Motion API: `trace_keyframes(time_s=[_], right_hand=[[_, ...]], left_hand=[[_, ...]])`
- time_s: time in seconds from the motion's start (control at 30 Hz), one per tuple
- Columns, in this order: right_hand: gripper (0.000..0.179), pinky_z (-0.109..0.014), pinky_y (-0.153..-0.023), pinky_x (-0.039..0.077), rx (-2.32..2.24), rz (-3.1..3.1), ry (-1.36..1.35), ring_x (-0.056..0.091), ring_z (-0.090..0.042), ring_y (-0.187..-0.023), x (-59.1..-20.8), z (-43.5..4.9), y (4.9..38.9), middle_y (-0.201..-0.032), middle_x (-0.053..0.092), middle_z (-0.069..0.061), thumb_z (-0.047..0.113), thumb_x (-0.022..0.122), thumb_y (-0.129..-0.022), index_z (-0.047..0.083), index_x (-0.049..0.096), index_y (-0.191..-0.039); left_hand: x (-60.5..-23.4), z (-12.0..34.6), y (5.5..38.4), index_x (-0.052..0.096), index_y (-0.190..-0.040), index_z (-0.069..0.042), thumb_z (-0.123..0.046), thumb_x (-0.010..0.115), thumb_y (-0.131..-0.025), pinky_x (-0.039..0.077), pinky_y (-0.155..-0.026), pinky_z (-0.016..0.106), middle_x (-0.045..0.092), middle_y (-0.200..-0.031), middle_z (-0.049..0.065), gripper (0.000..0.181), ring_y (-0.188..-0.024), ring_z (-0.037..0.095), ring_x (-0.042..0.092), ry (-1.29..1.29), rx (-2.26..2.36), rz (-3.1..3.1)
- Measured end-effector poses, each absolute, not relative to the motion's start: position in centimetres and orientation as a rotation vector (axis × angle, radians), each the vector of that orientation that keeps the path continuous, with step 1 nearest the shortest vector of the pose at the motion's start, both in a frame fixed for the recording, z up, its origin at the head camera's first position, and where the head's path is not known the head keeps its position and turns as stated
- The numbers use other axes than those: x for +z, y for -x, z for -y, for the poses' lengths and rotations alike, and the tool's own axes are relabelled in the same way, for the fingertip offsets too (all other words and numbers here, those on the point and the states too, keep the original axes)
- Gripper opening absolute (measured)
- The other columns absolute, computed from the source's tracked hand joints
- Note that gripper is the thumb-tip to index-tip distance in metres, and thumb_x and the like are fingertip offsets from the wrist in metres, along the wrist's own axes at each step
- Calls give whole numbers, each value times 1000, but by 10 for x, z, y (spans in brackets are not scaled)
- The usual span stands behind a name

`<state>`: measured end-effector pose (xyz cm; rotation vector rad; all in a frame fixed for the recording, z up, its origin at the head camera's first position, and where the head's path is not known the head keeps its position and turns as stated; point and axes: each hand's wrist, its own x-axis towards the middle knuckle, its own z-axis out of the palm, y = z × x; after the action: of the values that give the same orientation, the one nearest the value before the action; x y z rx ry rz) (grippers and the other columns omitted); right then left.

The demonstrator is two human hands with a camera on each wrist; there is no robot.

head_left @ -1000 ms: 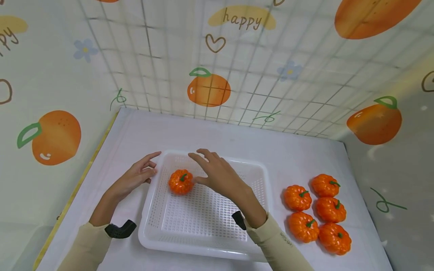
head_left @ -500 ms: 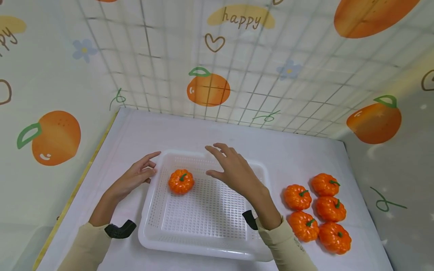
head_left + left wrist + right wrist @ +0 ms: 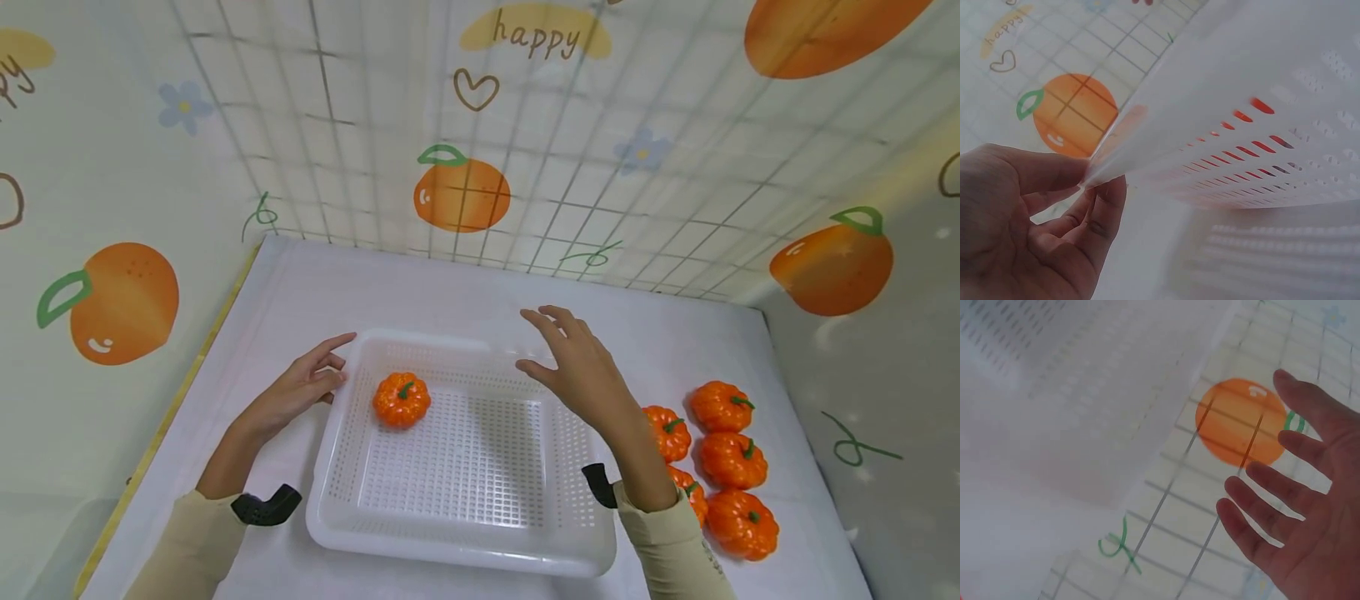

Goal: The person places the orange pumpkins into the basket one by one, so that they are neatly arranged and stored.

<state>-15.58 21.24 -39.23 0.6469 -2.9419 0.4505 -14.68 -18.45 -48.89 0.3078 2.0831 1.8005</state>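
Note:
A white perforated plastic basket sits on the table, with a single small orange toy pumpkin inside near its left end. At its left edge, my left hand holds the rim; in the left wrist view, the rim passes between the digits. My right hand hovers over the basket's right end, fingers spread and loosely bent, holding nothing. In the right wrist view that palm faces the camera beside the basket wall. Several more pumpkins stand right of the basket, two partly hidden by my right forearm.
A white cloth covers the table. A gridded wall sheet printed with oranges rises along the back, with walls at both sides. Yellow tape marks the left edge.
My right hand has moved right, away from the pumpkin in the basket, toward the basket's right end. The left hand and the basket have stayed in place.

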Motion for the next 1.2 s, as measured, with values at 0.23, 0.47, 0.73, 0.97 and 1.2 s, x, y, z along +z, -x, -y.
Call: trace_keyframes(time_s=[0.23, 0.47, 0.73, 0.97, 1.2], right_hand=[[67, -64, -93, 45, 458, 2964, -497, 45, -45, -126, -389, -243, 158, -147, 42, -20, 28, 76, -90, 13, 46, -148], [66, -68, -93, 42, 463, 2991, -344, 42, -50, -126, -390, -274, 159, -146, 41, -25, 23, 75, -90, 9, 45, -147], [66, -74, -93, 34, 491, 3022, -159, 38, -55, -125, -400, -315, 156, -145, 38, -30, 23, 74, -91, 5, 44, -147], [64, -76, -93, 31, 464, 3058, 1, 35, -58, -124, -414, -352, 155, -144, 35, -35, 21, 72, -92, 1, 43, -146], [67, -78, -94, 30, 427, 3101, 168, 32, -60, -125, -430, -384, 152, -145, 31, -37, 24, 70, -93, 1, 40, -148]], left_hand=[[-486, 185, 147, 30, -156, -15, -13, 54, -102, 54, -82, 30, 48, -119, 22, 60, -103, 33, 59, -294, 1799, -2093], [-486, 185, 147, 30, -157, -15, -13, 54, -102, 54, -82, 30, 48, -120, 22, 60, -102, 32, 59, -300, 1798, -2091], [-488, 184, 147, 31, -156, -16, -15, 54, -102, 55, -82, 31, 49, -120, 21, 59, -103, 33, 60, -305, 1791, -2108], [-488, 184, 146, 30, -157, -16, -14, 54, -102, 55, -81, 30, 49, -119, 22, 60, -101, 32, 59, -290, 1785, -2108], [-489, 182, 147, 31, -157, -17, -14, 54, -102, 54, -81, 30, 48, -118, 21, 59, -100, 32, 59, -280, 1779, -2114]])
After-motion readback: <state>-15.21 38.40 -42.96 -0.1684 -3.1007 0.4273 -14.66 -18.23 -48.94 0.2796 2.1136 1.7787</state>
